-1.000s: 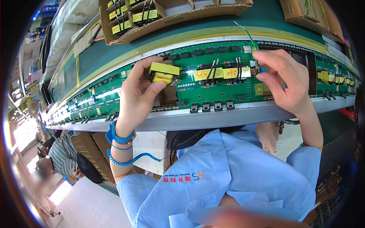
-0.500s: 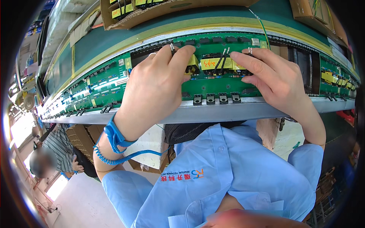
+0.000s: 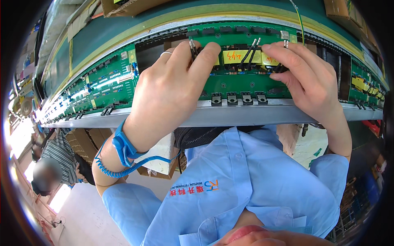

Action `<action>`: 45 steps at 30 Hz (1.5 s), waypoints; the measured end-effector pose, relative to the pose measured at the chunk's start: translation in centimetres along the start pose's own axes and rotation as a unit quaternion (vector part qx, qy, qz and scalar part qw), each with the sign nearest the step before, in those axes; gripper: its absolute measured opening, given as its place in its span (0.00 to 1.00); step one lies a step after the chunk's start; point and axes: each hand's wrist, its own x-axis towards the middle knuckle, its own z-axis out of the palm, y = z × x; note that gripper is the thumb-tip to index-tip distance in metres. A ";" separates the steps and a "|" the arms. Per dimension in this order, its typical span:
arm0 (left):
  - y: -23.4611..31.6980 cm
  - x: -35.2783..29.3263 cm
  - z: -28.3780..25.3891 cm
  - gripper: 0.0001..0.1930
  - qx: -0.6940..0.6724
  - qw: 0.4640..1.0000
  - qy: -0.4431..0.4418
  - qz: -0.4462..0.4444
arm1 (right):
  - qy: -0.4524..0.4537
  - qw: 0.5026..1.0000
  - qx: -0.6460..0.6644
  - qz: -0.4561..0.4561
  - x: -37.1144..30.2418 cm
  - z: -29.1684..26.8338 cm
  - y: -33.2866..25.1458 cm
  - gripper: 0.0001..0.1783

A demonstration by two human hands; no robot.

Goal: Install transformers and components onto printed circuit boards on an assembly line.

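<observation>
A green circuit board (image 3: 242, 85) lies in a metal-edged line across the view. In its middle is a yellow-taped transformer (image 3: 236, 56) with black leads (image 3: 249, 55) standing up, their tips silvery. My left hand (image 3: 166, 90) curls over the board's left part, closed round another yellow transformer (image 3: 217, 60) that its fingers mostly hide; black leads poke up between them. At the right end of the row, my right hand (image 3: 310, 78) pinches a third yellow transformer (image 3: 269, 58) between thumb and fingers, leads rising beside the fingertips. A blue coiled-cord wrist strap (image 3: 123, 145) circles my left wrist.
More green boards (image 3: 104, 84) line up to the left, and one with yellow transformers (image 3: 361, 84) stands to the right. Cardboard boxes (image 3: 139, 7) sit beyond the line. A green-yellow wire (image 3: 298, 18) hangs behind the board. Another person (image 3: 65, 160) is at the lower left.
The board and boxes appear shifted up in the view, with the board also a little to the right. Both hands stay at the same transformers on the board.
</observation>
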 end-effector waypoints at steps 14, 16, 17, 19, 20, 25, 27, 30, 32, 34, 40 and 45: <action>1.0 1.5 0.5 0.25 -0.114 0.993 0.012 -0.007 | 0.105 0.992 -0.055 0.050 -1.2 -3.6 -1.5 0.23; 1.7 2.8 1.3 0.25 -0.121 0.993 0.000 0.009 | 0.126 0.988 -0.080 0.032 -3.6 -4.4 -2.0 0.21; 2.5 3.5 0.9 0.26 -0.124 0.992 -0.015 0.022 | 0.100 0.992 -0.078 -0.018 -4.3 -4.6 -2.7 0.22; 3.8 5.0 1.1 0.27 -0.136 0.989 -0.033 0.045 | 0.029 0.995 -0.064 -0.070 -4.9 -3.5 -4.5 0.23; 4.5 6.0 1.2 0.27 -0.145 0.987 -0.033 0.062 | -0.017 0.996 -0.058 -0.067 -5.2 -3.0 -5.5 0.24; 8.7 10.3 6.3 0.16 -0.144 0.984 0.054 0.090 | -0.140 0.981 -0.134 -0.026 -5.4 -0.6 -6.1 0.34; 10.3 12.4 7.8 0.16 -0.138 0.979 0.077 0.130 | -0.190 0.957 -0.207 0.077 -7.2 -0.5 -4.6 0.30; 10.2 11.7 6.7 0.23 -0.190 0.971 0.074 0.129 | -0.174 0.936 -0.289 0.098 -8.5 -0.3 -3.5 0.33; 8.4 8.9 4.2 0.24 -0.209 0.966 0.104 0.111 | -0.185 0.931 -0.301 0.095 -8.4 -0.7 -3.7 0.35; 6.1 6.0 2.3 0.25 -0.232 0.958 0.147 0.083 | -0.199 0.925 -0.309 0.099 -7.9 -0.9 -3.9 0.37; -2.5 -3.9 -0.9 0.26 -0.093 0.967 0.223 -0.082 | -0.234 0.914 -0.318 0.094 -8.3 -2.8 -3.6 0.39; -6.6 -11.3 -1.0 0.27 0.036 0.953 0.193 -0.231 | -0.287 0.887 -0.336 0.134 -9.2 -3.6 -1.5 0.46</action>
